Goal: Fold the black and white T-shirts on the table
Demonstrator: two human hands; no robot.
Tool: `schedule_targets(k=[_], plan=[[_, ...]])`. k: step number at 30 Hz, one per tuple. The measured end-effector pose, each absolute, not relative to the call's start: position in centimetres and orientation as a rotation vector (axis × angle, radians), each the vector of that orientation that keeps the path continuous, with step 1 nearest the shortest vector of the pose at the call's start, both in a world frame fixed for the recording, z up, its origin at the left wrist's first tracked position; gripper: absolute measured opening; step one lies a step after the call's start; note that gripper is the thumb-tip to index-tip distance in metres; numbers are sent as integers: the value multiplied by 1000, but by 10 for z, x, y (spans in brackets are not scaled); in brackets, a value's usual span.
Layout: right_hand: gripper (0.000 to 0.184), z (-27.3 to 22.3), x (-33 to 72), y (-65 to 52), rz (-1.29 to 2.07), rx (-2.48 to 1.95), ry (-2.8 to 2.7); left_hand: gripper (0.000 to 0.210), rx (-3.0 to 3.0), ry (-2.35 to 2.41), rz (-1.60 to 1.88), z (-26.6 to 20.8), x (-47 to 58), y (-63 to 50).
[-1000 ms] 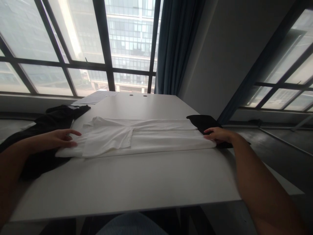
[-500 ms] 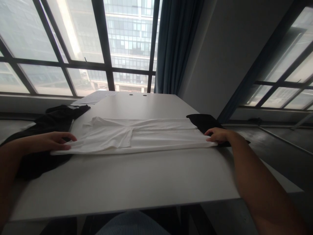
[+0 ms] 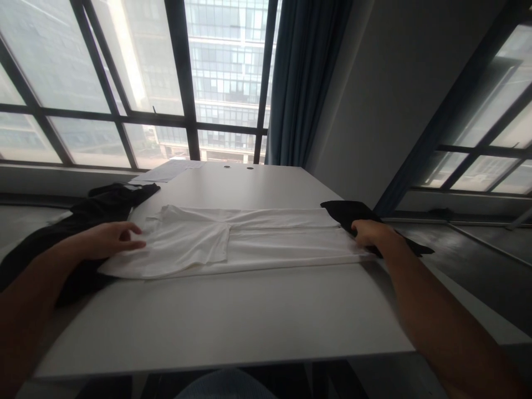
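A white shirt [image 3: 282, 244] lies folded into a long strip across the table, a sleeve-like flap showing left of its middle. Over its left end is my left hand [image 3: 118, 239], thumb and fingers apart, nothing between them. My right hand [image 3: 369, 235] is at the opposite end, touching the cloth with fingers pointing down. Those fingertips are partly hidden, and whether they pinch the fabric cannot be made out. Dark cloth [image 3: 103, 202] lies under and beside my left forearm. A black piece of cloth [image 3: 347, 210] sits by my right hand.
The white table [image 3: 233, 321] has its front edge close to my body. Paper sheets [image 3: 168, 170] rest at its far left corner. Two round dark holes are near the far edge. Beyond stand windows and a blue curtain [image 3: 307, 83].
My left hand has let go of the shirt's near left corner and moved slightly right, its fingers spreading. The shirt's near edge lies flatter. My right hand's fingers have turned downward.
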State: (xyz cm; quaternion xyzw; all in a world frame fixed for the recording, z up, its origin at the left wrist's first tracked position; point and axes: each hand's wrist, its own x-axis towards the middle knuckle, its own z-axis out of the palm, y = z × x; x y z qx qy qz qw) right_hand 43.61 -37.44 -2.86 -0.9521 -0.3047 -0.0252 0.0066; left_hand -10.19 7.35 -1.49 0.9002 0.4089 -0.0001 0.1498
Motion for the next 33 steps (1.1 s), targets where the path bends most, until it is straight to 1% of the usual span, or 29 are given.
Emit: schedule_targets(k=[2,3,4,5,7,9,12,16,20,22,24,28,33], plan=[[52,-28,417,-351,-207,-3008,-1053,92,2724,1021,330,-21,-80,57],[56,-31,406,-337,-297,-2923,-1161,91,2798,861,457,-27,-68,46],[58,-36,396,-324,-365,-2800,-1302,90,2866,668,499,-35,-56,34],[60,-43,386,-312,-369,-2678,-1454,88,2920,516,461,-44,-46,22],[63,-61,373,-294,-243,-2528,-1653,85,2979,322,258,-63,-33,2],[65,-78,371,-288,-81,-2483,-1724,82,2975,276,61,-78,-30,-9],[69,-91,381,-292,30,-2472,-1715,82,2951,294,-116,-80,-30,-8],[74,-92,399,-299,-25,-2498,-1672,80,2956,443,-169,-63,-8,10],[75,-92,401,-298,-6,-2563,-1625,79,2915,908,-148,-59,36,37],[74,-92,398,-301,-10,-2555,-1613,84,2826,1163,-124,-66,53,53],[72,-90,395,-306,-7,-2544,-1607,90,2763,1303,-71,-74,64,69],[68,-82,388,-315,10,-2538,-1607,92,2782,1265,-15,-85,73,94],[68,-72,395,-320,3,-2533,-1586,89,2803,1234,-86,-83,87,112]])
